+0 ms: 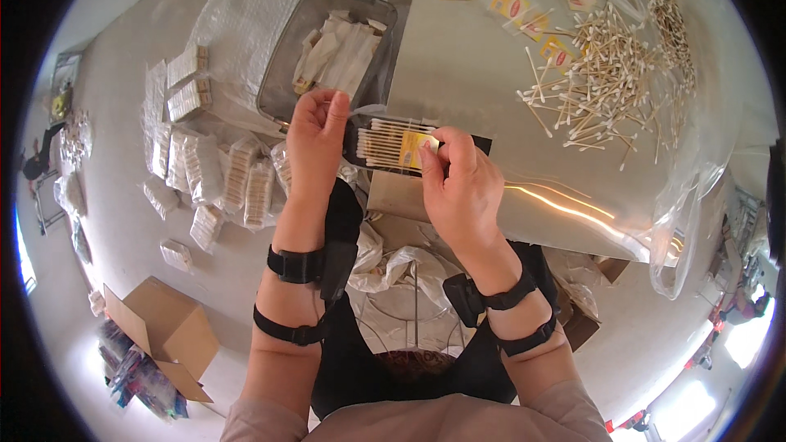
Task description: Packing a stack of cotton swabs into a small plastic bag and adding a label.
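Note:
A row of cotton swabs (381,143) lies side by side in a dark shallow holder (350,141) at the near left corner of the table. Over the swabs' right part is a small yellow printed card (412,150). My right hand (468,188) pinches the card's right end between thumb and forefinger. Just left of the holder, my left hand (315,135) is closed with its fingers curled in and thumb pointing up. What it holds, if anything, is hidden. A large loose heap of cotton swabs (602,74) lies on the table at the far right.
More yellow cards (512,6) in clear plastic lie at the table's far side. A grey bin (274,74) with packed swab bundles stands left of the table (471,57). Several bagged packs (201,168) lie on the floor, with an open cardboard box (176,327) nearer.

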Available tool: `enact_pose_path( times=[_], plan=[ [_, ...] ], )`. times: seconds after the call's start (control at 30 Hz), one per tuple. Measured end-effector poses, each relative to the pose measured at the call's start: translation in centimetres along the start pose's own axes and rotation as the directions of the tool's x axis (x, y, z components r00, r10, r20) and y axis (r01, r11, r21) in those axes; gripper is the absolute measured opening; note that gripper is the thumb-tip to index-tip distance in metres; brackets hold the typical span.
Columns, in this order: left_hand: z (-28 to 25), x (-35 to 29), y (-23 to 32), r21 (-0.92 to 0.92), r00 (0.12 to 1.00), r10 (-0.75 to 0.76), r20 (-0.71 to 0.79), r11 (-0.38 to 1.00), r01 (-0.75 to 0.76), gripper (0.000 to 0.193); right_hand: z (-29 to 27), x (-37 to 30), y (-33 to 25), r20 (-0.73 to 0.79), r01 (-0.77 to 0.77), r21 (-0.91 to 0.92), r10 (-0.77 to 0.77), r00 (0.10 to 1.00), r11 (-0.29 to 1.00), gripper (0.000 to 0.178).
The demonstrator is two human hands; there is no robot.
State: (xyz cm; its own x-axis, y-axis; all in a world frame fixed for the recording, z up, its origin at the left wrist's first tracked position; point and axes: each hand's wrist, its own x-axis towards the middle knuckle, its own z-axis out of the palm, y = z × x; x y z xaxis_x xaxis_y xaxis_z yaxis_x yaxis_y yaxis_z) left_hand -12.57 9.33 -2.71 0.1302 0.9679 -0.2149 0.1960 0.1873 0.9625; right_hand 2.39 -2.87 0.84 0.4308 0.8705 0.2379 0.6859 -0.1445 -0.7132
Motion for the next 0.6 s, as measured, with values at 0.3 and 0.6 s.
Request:
enact_pose_path(
  times=[0.3, 0.6],
  plan=[
    [1.5, -0.8, -0.2, -0.184, 0.990, -0.135, 0.033, 0.973, 0.138, 0.022, -0.1, -0.1, 0.2, -0.004, 0.019, -0.001, -0.019, 1.000, 1.000, 0.026],
    [2.3, -1.1, -0.4, -0.255, 0.992, -0.125, -0.008, 0.960, 0.118, 0.021, -0.1, -0.1, 0.1, -0.004, 0.023, -0.007, -0.023, 1.000, 1.000, 0.025]
  ],
)
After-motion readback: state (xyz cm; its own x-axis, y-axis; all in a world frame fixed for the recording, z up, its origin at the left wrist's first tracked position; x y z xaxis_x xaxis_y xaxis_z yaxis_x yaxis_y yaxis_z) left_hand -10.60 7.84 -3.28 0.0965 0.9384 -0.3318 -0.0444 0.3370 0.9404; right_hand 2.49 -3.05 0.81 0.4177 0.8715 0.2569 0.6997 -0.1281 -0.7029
